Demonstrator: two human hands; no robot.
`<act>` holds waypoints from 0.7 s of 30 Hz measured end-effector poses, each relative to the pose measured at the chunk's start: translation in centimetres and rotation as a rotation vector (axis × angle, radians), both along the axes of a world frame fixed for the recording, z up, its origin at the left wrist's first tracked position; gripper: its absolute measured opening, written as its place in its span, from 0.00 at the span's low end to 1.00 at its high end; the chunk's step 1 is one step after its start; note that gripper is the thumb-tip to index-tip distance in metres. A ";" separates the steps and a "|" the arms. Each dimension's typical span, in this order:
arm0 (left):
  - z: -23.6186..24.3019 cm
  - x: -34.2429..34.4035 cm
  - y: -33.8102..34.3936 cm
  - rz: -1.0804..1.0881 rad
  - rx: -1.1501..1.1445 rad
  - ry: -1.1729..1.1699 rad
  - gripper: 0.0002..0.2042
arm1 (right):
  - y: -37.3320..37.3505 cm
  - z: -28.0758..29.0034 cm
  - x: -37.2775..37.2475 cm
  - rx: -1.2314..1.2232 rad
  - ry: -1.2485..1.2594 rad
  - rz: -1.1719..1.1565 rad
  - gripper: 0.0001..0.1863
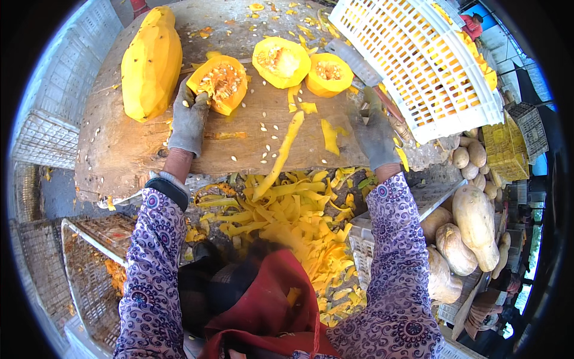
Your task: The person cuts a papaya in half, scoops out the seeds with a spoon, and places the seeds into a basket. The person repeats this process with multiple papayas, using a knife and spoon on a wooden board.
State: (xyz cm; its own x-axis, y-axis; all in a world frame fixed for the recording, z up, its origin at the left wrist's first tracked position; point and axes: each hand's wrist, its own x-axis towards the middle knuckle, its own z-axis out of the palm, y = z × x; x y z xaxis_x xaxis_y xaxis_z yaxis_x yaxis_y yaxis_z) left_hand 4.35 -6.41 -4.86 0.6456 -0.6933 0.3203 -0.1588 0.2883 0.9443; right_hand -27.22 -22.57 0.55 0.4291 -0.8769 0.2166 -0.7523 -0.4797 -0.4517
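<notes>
Touching the lower left edge of a seed-filled pumpkin piece [224, 88], the gloved left hand [190, 119] was bent beside it — whether its fingers were truly pinching, I cannot tell — and this piece lay on the wooden board [215, 151], to the right of a long peeled pumpkin [152, 66]. The gloved right hand [373, 128] was spread, its thumb standing apart from the fingers, near a broad metal blade [354, 61] and at the side of a white plastic crate [454, 124]. Two other cut pieces [282, 64] lay further right, and yellow peels [299, 206] were heaped below the board's near edge.
</notes>
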 end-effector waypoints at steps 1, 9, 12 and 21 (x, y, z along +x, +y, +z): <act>0.0 0.0 0.0 0.002 0.001 -0.017 0.19 | 0.3 0.2 1.2 0.026 0.005 0.032 0.30; 0.0 -0.1 0.1 0.010 0.028 -0.075 0.22 | -0.6 0.9 7.9 -0.004 0.222 0.029 0.33; -0.1 -0.1 0.1 -0.027 0.005 0.016 0.23 | -1.8 0.8 8.1 -0.117 0.225 0.074 0.31; -0.2 0.3 0.2 -0.018 0.049 -0.020 0.24 | -2.9 1.0 7.4 0.024 0.323 0.125 0.31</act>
